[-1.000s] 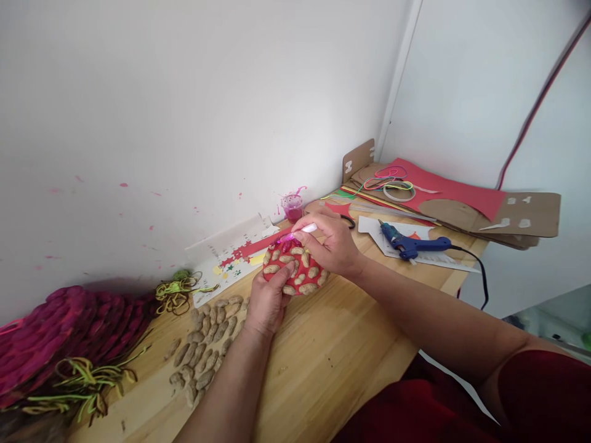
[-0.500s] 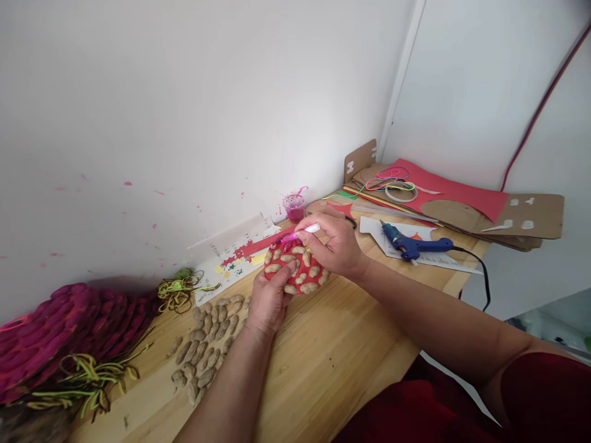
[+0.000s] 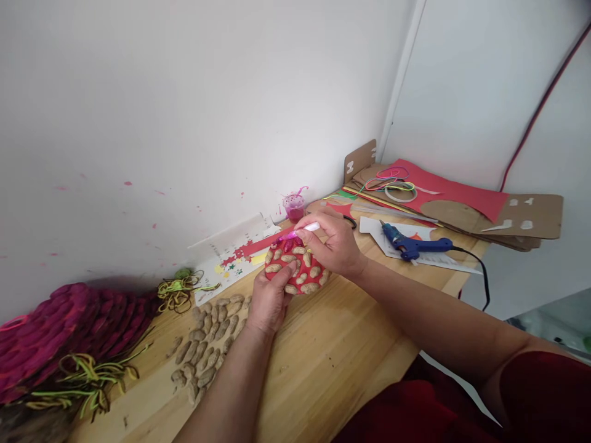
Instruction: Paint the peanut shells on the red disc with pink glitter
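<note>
A round red piece studded with peanut shells rests on the wooden table. My left hand grips its near left edge, thumb on top. My right hand is closed round a thin white brush whose pink tip touches the top of the red piece. A small cup of pink paint stands just behind, by the wall.
Several loose peanut shells lie left of my hands. Magenta woven material and yellow-green strips fill the far left. A blue glue gun with a black cord, red paper and cardboard lie at the right.
Both hands stay on the red piece and the brush tip has shifted only slightly on its top. The view has drifted a little.
</note>
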A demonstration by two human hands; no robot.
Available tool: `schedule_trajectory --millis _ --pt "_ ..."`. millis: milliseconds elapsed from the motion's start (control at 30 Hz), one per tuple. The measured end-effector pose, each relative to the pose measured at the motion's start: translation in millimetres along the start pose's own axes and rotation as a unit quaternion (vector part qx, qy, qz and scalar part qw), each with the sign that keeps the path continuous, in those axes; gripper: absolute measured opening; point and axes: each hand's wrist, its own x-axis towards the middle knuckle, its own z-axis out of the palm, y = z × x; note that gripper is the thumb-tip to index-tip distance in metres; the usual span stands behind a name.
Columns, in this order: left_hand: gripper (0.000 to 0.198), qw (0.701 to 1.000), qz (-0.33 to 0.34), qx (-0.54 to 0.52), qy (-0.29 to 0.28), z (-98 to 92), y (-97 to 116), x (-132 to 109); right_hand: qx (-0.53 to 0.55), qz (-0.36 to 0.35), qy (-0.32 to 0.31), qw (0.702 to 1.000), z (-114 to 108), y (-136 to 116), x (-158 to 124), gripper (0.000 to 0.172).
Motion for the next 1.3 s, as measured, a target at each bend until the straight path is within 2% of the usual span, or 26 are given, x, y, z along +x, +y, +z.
schedule_trajectory --millis 467,667,833,1067,1300 --pt "0.044 1.0 -0.002 0.006 0.008 2.5 1.9 -0.1 0.02 0.008 -0.002 1.0 -0.9 0.5 1.9 0.011" --pt "0.045 1.0 0.0 0.006 -0.002 1.1 0.7 1.0 0.012 0.037 0.006 0.999 -1.1 2.4 2.4 0.012" --pt "0.043 1.0 -0.005 0.008 0.008 0.9 0.8 0.8 0.04 0.024 -0.005 0.999 -0.2 1.5 1.9 0.011" --pt "0.039 1.0 -0.007 -0.002 0.004 1.4 2.0 -0.2 -0.001 0.042 0.0 0.999 -1.1 8.2 1.8 0.012" --pt "0.041 1.0 -0.004 -0.001 0.004 3.5 3.5 -1.2 -0.008 0.02 -0.021 1.0 -1.5 2.9 1.2 0.014"
